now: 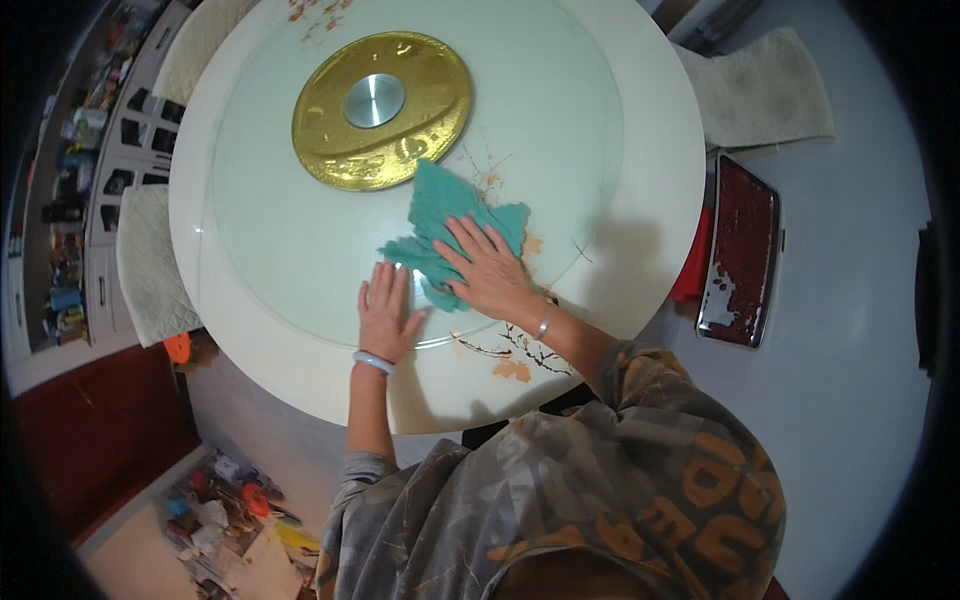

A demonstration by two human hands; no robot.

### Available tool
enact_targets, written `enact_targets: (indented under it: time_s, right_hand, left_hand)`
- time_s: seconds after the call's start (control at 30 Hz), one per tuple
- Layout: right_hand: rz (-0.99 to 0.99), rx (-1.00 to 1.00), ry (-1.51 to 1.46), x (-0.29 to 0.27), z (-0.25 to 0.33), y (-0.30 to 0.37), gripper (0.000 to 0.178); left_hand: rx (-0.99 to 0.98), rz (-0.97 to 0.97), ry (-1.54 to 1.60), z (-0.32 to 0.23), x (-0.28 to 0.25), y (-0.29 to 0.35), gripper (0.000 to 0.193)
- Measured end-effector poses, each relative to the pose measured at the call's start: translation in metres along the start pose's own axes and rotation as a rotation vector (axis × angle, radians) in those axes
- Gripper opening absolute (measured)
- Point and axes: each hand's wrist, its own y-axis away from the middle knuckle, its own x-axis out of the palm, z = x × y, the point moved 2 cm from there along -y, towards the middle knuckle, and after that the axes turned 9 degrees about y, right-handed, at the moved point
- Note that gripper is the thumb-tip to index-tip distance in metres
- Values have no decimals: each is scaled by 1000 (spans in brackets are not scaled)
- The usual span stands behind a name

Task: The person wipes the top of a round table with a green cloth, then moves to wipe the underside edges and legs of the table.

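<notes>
A crumpled green cloth (440, 205) lies spread on the glass turntable (270, 240) of a round white table (640, 290). My right hand (488, 272) rests flat on the cloth, fingers apart and pointing away from me, pressing on it rather than gripping. Just left of the cloth, my left hand (385, 315) lies palm down across the turntable's near edge with its fingers stretched out and nothing in them. Beyond the cloth, touching or nearly touching its far corner, is a gold disc (330, 130) with a silver round centre (375, 101).
Padded chairs (155, 260) stand along the left, and another pale-covered chair (765, 90) is at the far right. A worn dark red stool or box (740, 250) stands right of the table. Shelves with many items (70, 220) line the left; clutter (235, 520) lies lower left.
</notes>
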Motion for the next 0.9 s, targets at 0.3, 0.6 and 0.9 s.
enact_targets:
  time_s: [0.3,0.6,0.9]
  right_hand:
    - [-7,65,-39,-7,-44,42,60]
    - [-175,385,332,-47,-181,41,58]
    - [-173,317,152,-27,-114,10,53]
  left_hand:
    - [58,-97,-11,-126,61,-59,69]
    - [390,33,116,-192,106,-213,61]
    - [114,-72,-130,-143,82,-132,59]
